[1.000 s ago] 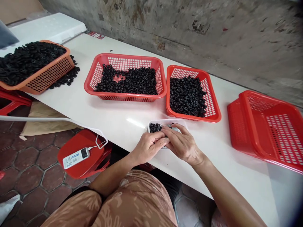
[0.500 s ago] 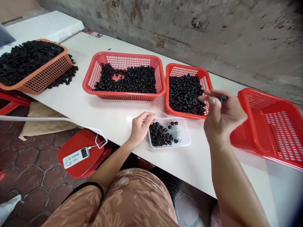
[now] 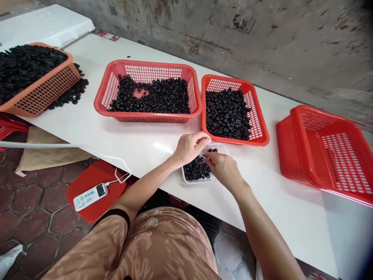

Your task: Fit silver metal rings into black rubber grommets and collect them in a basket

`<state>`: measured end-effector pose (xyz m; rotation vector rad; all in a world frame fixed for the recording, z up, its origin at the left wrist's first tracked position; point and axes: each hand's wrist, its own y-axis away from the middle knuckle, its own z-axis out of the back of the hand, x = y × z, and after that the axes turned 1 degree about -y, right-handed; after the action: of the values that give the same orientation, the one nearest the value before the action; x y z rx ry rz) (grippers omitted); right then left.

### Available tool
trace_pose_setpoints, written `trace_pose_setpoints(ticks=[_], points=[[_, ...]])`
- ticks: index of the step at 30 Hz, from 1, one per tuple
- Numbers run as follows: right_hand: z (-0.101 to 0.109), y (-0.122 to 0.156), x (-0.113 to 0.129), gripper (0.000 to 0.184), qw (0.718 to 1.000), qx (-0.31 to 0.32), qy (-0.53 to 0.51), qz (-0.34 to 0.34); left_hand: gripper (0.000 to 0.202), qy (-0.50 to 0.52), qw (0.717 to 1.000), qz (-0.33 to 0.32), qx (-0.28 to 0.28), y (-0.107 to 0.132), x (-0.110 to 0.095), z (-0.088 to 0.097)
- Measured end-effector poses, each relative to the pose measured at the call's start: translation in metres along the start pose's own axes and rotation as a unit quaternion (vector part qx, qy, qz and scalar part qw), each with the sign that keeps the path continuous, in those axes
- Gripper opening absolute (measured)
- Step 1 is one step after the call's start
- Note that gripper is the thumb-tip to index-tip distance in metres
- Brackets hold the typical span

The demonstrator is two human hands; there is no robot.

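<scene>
Clear plastic tub (image 3: 222, 147): located on the white bench (image 3: 140, 144), directly in front of the operator, near the front side of the right-hand filled basket. Contents: black ring-shaped parts (image 3: 195, 171), grouped toward the left, and small silvery pieces (image 3: 202, 154), partly hidden by the hands.

Left hand (image 3: 187, 150): positioned over the far left part of the tub. Grip narrow, thumb and fingertips drawn together. Whether a part is held between them cannot be told.

Right hand (image 3: 225, 168): positioned over the right part of the tub, fingertips at the silvery pieces. Grip narrow. Whether a piece is held cannot be told.

Surroundings: a wide red mesh basket (image 3: 148, 114) and a smaller red basket (image 3: 239, 142) stand side by side beyond the tub, both containing black rings. Nested red baskets (image 3: 307, 155) stand at the right. An orange basket (image 3: 49, 93), heaped with flat black parts, stands at the left. Below the bench, a white device (image 3: 90, 197) rests on a red stool (image 3: 113, 186).
</scene>
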<state>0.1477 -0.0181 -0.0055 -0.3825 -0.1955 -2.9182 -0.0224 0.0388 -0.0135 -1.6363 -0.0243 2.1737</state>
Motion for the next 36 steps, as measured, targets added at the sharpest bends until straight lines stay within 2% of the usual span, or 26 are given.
trace_pose_setpoints(ticks=[3,7,8,10,11,13,15,17,19,20,21,24,26,28,31,36], points=[[-0.009,-0.005,0.006,0.02,0.999,0.017,0.022,-0.021,0.026,0.017,1.0,0.002,0.009,0.001,0.001,-0.002],[-0.007,-0.007,0.004,0.015,0.999,0.017,0.021,-0.044,0.024,0.048,0.999,0.001,0.005,0.005,0.004,0.002],[-0.005,-0.006,0.002,0.016,0.999,0.01,-0.008,-0.051,0.022,0.045,0.999,-0.009,0.01,0.006,0.004,0.003],[0.001,-0.004,-0.001,0.023,0.986,-0.008,-0.15,-0.075,0.019,0.035,0.998,-0.035,0.031,0.006,0.006,0.006],[0.004,-0.003,-0.002,0.031,0.963,-0.014,-0.253,-0.09,0.018,0.031,0.997,-0.051,0.045,0.007,0.007,0.007],[0.01,-0.001,-0.001,0.047,0.889,-0.014,-0.444,-0.116,0.017,0.034,0.994,-0.082,0.069,0.007,0.009,0.008],[0.014,-0.001,0.002,0.058,0.83,-0.003,-0.542,-0.131,0.018,0.041,0.991,-0.105,0.077,0.008,0.01,0.008],[0.014,-0.001,0.006,0.061,0.802,0.006,-0.583,-0.134,0.019,0.047,0.99,-0.11,0.072,0.009,0.01,0.008],[0.011,-0.003,0.008,0.064,0.792,0.004,-0.595,-0.136,0.018,0.052,0.993,-0.094,0.057,0.009,0.009,0.009],[0.009,-0.003,0.008,0.065,0.797,-0.001,-0.588,-0.137,0.018,0.059,0.994,-0.079,0.046,0.01,0.009,0.009],[0.006,-0.004,0.007,0.064,0.814,-0.009,-0.564,-0.138,0.019,0.073,0.995,-0.059,0.033,0.01,0.01,0.009],[-0.002,-0.008,0.005,0.051,0.919,-0.04,-0.368,-0.136,0.022,0.148,0.989,0.015,-0.003,0.009,0.013,0.01],[-0.006,-0.013,0.007,0.04,0.963,-0.045,-0.234,-0.129,0.025,0.2,0.978,0.051,-0.012,0.007,0.016,0.01],[-0.01,-0.02,0.012,0.033,0.976,-0.035,-0.172,-0.132,0.028,0.229,0.971,0.066,-0.009,0.006,0.018,0.009],[-0.015,-0.029,0.022,0.037,0.981,-0.017,-0.123,-0.149,0.029,0.236,0.97,0.066,-0.001,0.006,0.019,0.007],[-0.015,-0.034,0.03,0.033,0.983,0.009,-0.101,-0.155,0.029,0.248,0.967,0.059,0.016,0.006,0.018,0.007]])
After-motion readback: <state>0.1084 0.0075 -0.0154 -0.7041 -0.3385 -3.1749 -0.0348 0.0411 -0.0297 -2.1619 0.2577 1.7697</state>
